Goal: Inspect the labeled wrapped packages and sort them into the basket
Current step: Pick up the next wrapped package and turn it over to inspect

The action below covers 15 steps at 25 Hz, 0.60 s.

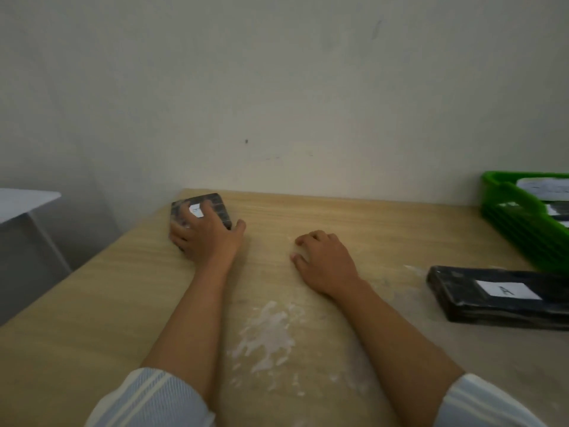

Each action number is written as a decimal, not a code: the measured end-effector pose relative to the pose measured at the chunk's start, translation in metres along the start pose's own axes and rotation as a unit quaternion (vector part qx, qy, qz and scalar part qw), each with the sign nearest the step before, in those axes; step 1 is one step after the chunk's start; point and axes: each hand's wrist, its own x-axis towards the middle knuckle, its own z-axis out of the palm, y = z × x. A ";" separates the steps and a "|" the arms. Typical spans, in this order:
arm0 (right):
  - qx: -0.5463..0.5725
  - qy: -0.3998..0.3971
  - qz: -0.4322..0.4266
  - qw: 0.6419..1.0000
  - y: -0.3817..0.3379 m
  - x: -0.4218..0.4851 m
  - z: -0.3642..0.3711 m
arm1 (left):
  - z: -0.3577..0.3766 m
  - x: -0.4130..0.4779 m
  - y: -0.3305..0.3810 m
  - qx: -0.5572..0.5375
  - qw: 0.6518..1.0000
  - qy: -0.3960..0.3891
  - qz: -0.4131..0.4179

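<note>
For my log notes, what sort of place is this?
Probably a plain indoor sorting workspace: a wooden table against a bare wall, a green basket holding packages, and another labeled package beside it.

The left hand (204,232) covers the near half of the left package (219,202) in the middle left of the frame. Its fingers hide part of the label (197,211), so the letter cannot be read. The right hand (323,260) keeps its fingertips tucked under, out of sight. The right edge cuts off the basket (508,223), the inner packages (545,189) with their blurred labels, and the right package (462,303). The bottom edge cuts off both sleeves (147,399).
</note>
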 end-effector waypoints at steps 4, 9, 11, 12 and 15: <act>0.005 0.016 0.005 1.000 0.003 0.007 0.006 | 0.000 0.021 -0.018 -0.023 0.995 -0.060 -0.072; 0.083 0.030 0.022 0.996 0.000 0.008 0.002 | -0.003 0.012 0.005 -0.132 0.990 -0.052 0.005; 0.226 0.074 0.058 0.970 -0.005 0.009 -0.013 | -0.011 0.001 0.029 -0.212 0.974 -0.039 0.075; 0.329 0.088 0.082 0.937 -0.008 0.009 -0.025 | -0.016 -0.007 0.043 -0.241 0.964 -0.028 0.109; 0.599 0.075 0.107 0.790 -0.015 0.006 -0.063 | -0.030 -0.034 0.091 -0.274 0.939 -0.003 0.208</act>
